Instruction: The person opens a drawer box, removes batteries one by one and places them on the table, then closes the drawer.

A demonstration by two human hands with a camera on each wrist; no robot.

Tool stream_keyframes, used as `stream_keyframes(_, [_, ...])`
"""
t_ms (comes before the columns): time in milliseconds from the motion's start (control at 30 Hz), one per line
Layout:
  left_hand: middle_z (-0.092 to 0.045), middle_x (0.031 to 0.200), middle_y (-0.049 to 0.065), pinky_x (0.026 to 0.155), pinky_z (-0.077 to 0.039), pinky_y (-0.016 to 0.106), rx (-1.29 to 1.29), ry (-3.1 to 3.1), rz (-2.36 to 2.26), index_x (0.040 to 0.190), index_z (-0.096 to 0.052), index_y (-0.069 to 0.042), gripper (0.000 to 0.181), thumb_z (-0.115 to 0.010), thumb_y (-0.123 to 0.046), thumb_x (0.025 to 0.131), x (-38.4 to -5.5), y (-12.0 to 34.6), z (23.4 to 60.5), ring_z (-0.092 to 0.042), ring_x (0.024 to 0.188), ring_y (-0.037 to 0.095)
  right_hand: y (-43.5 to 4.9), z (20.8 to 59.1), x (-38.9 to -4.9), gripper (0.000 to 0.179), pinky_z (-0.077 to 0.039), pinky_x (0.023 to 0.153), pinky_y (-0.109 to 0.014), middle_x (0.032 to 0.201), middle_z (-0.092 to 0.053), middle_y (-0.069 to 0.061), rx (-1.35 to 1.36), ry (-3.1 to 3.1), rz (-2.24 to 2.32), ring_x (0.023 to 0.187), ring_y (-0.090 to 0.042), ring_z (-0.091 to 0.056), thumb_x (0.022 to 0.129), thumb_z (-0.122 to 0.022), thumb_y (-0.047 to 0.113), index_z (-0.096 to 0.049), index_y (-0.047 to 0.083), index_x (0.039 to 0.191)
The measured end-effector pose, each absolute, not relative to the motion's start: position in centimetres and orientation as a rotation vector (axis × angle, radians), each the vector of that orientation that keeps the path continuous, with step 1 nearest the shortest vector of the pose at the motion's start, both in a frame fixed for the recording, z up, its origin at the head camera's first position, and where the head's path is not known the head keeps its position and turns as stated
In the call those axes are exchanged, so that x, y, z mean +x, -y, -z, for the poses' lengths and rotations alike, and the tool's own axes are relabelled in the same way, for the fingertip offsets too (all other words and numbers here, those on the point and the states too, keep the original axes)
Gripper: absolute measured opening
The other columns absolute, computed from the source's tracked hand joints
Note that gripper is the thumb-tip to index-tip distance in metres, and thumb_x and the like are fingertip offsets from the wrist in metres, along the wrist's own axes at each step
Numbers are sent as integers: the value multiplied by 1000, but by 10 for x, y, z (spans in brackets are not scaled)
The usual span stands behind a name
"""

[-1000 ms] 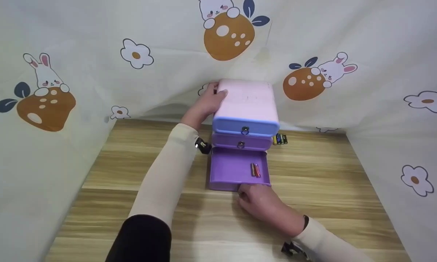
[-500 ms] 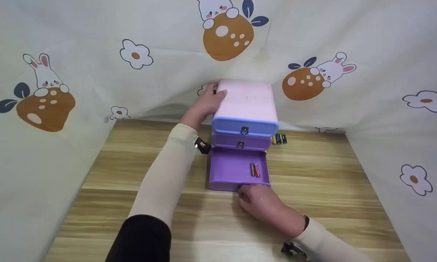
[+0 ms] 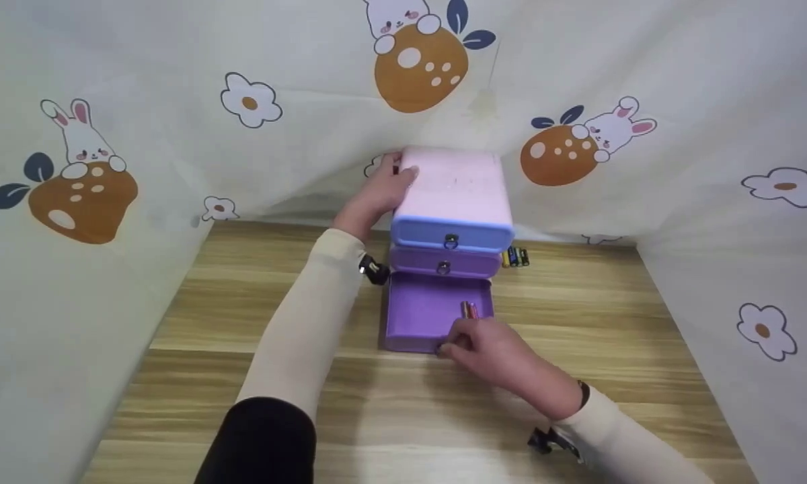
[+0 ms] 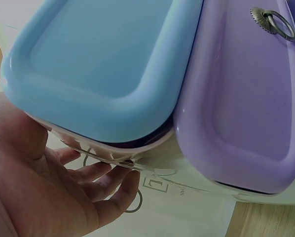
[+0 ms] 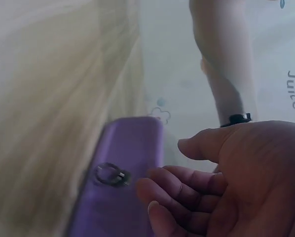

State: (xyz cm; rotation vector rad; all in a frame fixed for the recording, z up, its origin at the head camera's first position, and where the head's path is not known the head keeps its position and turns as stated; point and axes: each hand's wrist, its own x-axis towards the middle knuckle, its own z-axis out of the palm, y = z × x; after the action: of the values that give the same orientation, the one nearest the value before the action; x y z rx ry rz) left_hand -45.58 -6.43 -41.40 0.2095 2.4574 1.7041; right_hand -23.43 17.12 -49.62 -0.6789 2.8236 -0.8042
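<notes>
A small drawer cabinet (image 3: 454, 181) with a pink top stands at the back of the table. My left hand (image 3: 378, 191) grips its upper left edge, thumb on top and fingers along the side. The blue top drawer (image 3: 417, 233) and purple middle drawer (image 3: 413, 261) are closed. Below them, the purple bottom drawer (image 3: 417, 309) is pulled out, with two reddish batteries (image 3: 469, 310) inside, partly hidden by my right hand (image 3: 504, 356). In the right wrist view that hand's loosely bent fingers are beside the drawer's metal ring pull (image 5: 122, 178), holding nothing.
Several batteries (image 3: 515, 257) lie in a row on the wooden table (image 3: 578, 323), just right of the cabinet. Patterned cloth walls (image 3: 296, 161) enclose the table at the back and both sides.
My right hand has let go of the bottom drawer's ring pull and risen slightly, now covering part of the batteries. My left hand and the drawers stay put.
</notes>
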Motion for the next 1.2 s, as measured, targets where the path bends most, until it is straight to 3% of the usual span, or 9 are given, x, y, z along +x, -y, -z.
stream_keyframes(200, [-40,173,14,129,-34,41,206,-2481,-1672,172,-27,-9,68,-49,-43,117,-456,66,414,-40,157,26,-171,471,-256,17,-54,61,-35,74,-63,5,-622,-2850,734,64,-12,-57,101,-82,24,-75,8,100])
stream_keyframes(433, [-40,173,14,128,-35,41,221,-2481,-1681,172,-28,-9,67,-50,-43,117,-456,65,415,-41,156,27,-166,458,-282,35,-62,82,-50,96,-77,-13,-580,-2887,494,85,-29,-73,100,-82,31,-76,-2,112])
stream_keyframes(533, [-40,173,14,128,-35,41,222,-2485,-1676,172,-28,-9,67,-50,-43,117,-456,65,415,-41,156,27,-164,454,-292,36,-62,88,-52,101,-78,-18,-572,-2852,381,91,-34,-75,101,-80,32,-75,-2,109])
stream_keyframes(767, [-42,171,15,127,-35,40,232,-2489,-1704,171,-29,-8,67,-50,-41,117,-454,66,415,-42,155,28,-154,449,-317,38,-62,81,-50,80,-67,-10,-479,-2706,154,75,-27,-66,100,-77,35,-66,6,79])
stream_keyframes(1000, [-41,171,16,127,-36,41,241,-2481,-1712,171,-29,-8,67,-51,-41,117,-453,66,415,-42,155,28,-144,455,-331,35,-64,84,-47,90,-71,-15,-418,-2663,29,82,-29,-70,100,-78,32,-70,1,89])
stream_keyframes(1200, [-40,172,16,127,-36,42,231,-2478,-1698,171,-28,-8,66,-50,-41,118,-453,65,414,-41,156,28,-137,465,-337,23,-63,73,-41,86,-71,-13,-380,-2657,-54,75,-25,-70,98,-76,21,-68,2,87])
